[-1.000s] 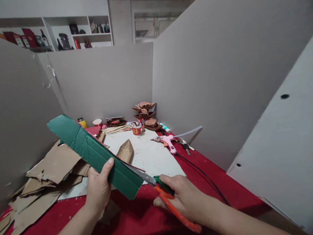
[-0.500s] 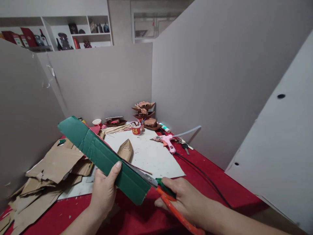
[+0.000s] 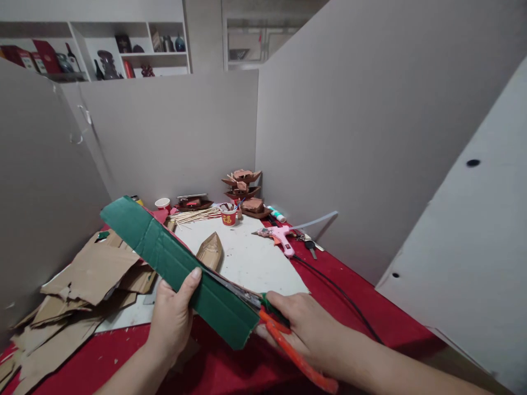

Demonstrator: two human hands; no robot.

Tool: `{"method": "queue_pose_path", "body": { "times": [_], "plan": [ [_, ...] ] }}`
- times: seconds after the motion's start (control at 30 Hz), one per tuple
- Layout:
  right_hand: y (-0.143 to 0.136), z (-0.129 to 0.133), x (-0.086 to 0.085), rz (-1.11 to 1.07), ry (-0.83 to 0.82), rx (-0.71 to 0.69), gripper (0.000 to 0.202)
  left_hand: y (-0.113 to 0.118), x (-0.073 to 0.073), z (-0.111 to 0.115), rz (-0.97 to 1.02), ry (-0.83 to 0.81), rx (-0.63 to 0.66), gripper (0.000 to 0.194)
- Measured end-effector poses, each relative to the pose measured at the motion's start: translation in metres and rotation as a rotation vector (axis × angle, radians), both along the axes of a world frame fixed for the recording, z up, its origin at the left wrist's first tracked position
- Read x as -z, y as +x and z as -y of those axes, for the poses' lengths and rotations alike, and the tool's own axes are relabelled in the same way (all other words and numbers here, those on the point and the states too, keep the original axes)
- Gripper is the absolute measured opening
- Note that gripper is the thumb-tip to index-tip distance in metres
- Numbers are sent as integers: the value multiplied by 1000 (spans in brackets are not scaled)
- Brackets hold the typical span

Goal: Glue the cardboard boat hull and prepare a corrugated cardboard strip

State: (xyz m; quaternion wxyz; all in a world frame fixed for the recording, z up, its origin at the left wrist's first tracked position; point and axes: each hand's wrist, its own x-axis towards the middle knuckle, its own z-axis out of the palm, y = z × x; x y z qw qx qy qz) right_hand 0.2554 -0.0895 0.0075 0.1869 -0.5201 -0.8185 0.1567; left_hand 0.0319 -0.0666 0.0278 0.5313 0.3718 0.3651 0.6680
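A long strip of green cardboard (image 3: 164, 249) slants across the middle of the view, its lower end toward me. My left hand (image 3: 175, 315) grips its near edge, thumb on the green face and fingers behind. In my right hand (image 3: 298, 323) is a pair of scissors (image 3: 274, 323) with orange and green handles. Their blades lie along the strip's far long edge, where a thin sliver is parting from it. Beyond the strip, partly covered by it, a small cardboard boat hull (image 3: 211, 251) rests on a white board (image 3: 263, 263).
Torn brown cardboard (image 3: 88, 274) is heaped at left. A pink glue gun (image 3: 282, 238) lies at right, its black cord running toward me. Behind stand a red cup (image 3: 228, 215), thin sticks (image 3: 195, 216) and small brown boats (image 3: 242, 186). Grey partitions (image 3: 177, 131) surround the red-covered table (image 3: 135, 356).
The scissors and my right hand have shifted slightly left along the strip, and the blades look more closed. The strip's near end has moved a little right and down.
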Motion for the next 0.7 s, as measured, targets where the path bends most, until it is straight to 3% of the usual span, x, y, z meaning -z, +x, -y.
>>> {"method": "queue_pose_path", "body": {
  "times": [0.23, 0.4, 0.57, 0.7],
  "plan": [
    [-2, 3, 5, -156, -85, -76, 39, 3, -8, 1, 44, -49, -6, 29],
    [-4, 2, 5, -103, -58, -41, 39, 2, -13, -1, 54, -11, -79, 25],
    [-2, 1, -3, 5, -26, -9, 39, 4, -8, 2, 34, -27, -42, 27],
    [0, 3, 1, -50, 0, -28, 39, 7, -7, 5, 45, -60, -17, 28]
  ]
}}
